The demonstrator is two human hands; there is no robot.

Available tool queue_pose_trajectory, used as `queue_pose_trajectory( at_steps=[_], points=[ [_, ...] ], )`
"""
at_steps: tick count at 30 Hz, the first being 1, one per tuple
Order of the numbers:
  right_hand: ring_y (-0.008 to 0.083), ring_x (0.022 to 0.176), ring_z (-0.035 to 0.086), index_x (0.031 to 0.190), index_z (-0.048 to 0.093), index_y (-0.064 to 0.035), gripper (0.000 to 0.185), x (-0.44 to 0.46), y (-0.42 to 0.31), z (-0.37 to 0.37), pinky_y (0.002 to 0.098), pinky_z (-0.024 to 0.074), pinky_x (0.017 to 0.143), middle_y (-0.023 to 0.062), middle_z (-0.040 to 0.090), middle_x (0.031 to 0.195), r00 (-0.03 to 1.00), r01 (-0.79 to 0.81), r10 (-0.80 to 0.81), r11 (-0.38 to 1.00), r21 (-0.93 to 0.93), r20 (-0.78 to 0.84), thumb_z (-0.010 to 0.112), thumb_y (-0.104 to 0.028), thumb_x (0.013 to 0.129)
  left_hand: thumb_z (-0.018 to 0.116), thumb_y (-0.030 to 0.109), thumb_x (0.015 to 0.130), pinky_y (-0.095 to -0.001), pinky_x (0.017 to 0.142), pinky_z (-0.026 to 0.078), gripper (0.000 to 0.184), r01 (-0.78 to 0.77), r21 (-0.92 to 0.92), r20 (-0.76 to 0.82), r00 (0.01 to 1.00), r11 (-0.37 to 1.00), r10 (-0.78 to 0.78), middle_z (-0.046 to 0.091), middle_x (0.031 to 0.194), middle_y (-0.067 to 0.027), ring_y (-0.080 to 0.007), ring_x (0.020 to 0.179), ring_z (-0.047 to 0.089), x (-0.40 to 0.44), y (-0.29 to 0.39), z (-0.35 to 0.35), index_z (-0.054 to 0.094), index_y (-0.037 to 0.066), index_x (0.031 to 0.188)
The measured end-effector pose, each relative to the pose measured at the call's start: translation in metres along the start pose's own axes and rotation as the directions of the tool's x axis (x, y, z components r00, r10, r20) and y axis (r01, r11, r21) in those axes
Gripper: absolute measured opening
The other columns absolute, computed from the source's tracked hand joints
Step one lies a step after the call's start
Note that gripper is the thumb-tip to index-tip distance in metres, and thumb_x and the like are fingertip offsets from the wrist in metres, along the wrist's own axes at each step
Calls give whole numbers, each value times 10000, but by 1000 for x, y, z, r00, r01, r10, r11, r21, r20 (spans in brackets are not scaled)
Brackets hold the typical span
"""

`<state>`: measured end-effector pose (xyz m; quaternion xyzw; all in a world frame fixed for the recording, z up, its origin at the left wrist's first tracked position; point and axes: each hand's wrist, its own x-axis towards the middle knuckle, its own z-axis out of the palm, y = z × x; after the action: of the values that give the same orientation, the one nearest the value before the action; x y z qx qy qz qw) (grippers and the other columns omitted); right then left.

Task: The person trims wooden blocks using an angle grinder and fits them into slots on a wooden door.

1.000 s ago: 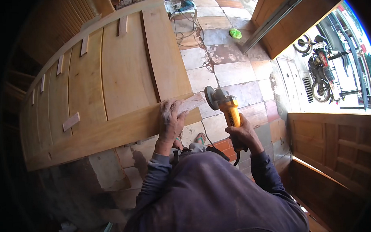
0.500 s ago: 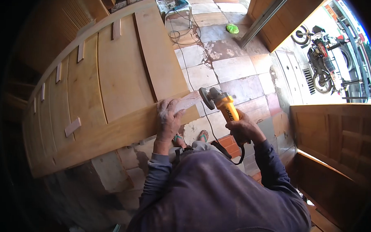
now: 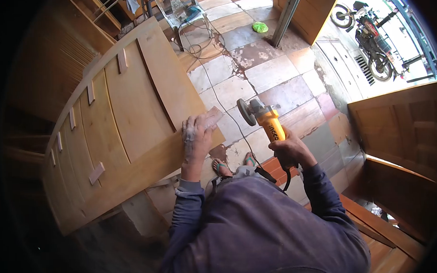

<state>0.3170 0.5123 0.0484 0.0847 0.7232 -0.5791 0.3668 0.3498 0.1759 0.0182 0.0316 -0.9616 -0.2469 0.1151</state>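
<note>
A yellow angle grinder (image 3: 270,126) is in my right hand (image 3: 291,151), whose fingers wrap round its body; its disc points up and left. My left hand (image 3: 195,137), dusty with pale powder, lies at the near right corner of a wooden panel (image 3: 135,105). Its fingers are on a small wood strip (image 3: 213,117) that sticks out past the panel's edge. A gap separates the strip from the grinder disc. Several similar small strips (image 3: 97,173) lie on the panel.
A chair (image 3: 180,15) holding a blue tool stands beyond the panel, with a cable (image 3: 212,88) across the tiled floor. A green object (image 3: 260,27) lies near a metal post (image 3: 287,18). Wooden doors (image 3: 401,125) stand right; a motorcycle (image 3: 371,39) is outside.
The view has turned, so the panel appears lower and tilted more steeply. The grinder disc now appears farther from the strip. Both hands keep their holds.
</note>
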Motion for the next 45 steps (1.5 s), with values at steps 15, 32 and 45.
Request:
queue_pose_trajectory(
  at_steps=[15,32,45],
  points=[
    [174,713,675,1394,535,-18,643,-7,0,-6,346,585,642,77,651,924,998,44,-44,999,2,-36,825,-155,837,589,356,1103,-569,787,533,324,249,-246,165,963,937,-212,729,975,-285,-514,972,706,18,-6,-30,674,44,1134],
    [178,712,661,1303,553,-8,552,5,2,-3,346,584,639,67,628,904,995,102,-102,994,26,-20,808,-138,831,779,334,964,-462,936,579,670,-268,-22,462,852,963,247,702,1187,-184,-375,1042,709,56,-14,-50,546,378,1590],
    [160,700,645,1285,564,-29,550,6,16,-12,324,572,635,49,621,899,994,87,-81,992,86,-72,830,-149,818,648,178,1007,-481,1173,485,460,-285,203,242,941,937,234,630,1507,-125,-346,1387,605,15,-52,-86,674,253,1460]
  ],
)
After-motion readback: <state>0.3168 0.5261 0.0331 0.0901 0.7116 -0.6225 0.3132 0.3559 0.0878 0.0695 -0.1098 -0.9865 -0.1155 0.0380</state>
